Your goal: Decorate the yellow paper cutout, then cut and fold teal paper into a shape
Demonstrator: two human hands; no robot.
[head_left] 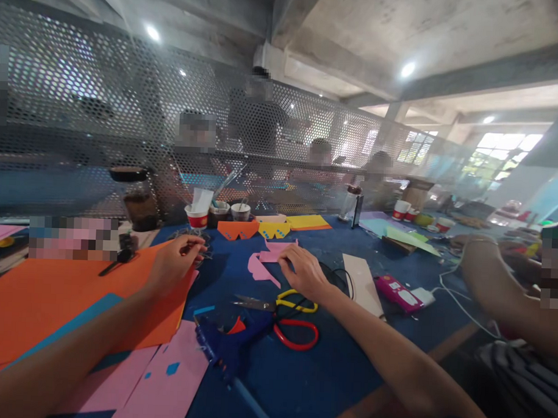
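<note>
My left hand (176, 263) hovers over the corner of an orange paper sheet (143, 289), fingers curled together beside a tangle of thin grey strands (205, 235). Whether it holds anything is too small to make out. Fingertips of my right hand (306, 272) are closed on the edge of a pink paper cutout (263, 266) lying on the blue table. Below the hands lie scissors with one yellow and one red handle (297, 335), their blades apart. A blue hot glue gun (231, 347) rests just under them.
Orange (237, 231) and yellow folded paper pieces (274, 231) stand at the back near paper cups (197, 217). Pink sheets (167, 382) lie front left. A magenta device (398, 293) with a white cable is at right, near another person's arm (491, 277). A perforated metal screen (127, 106) rises behind.
</note>
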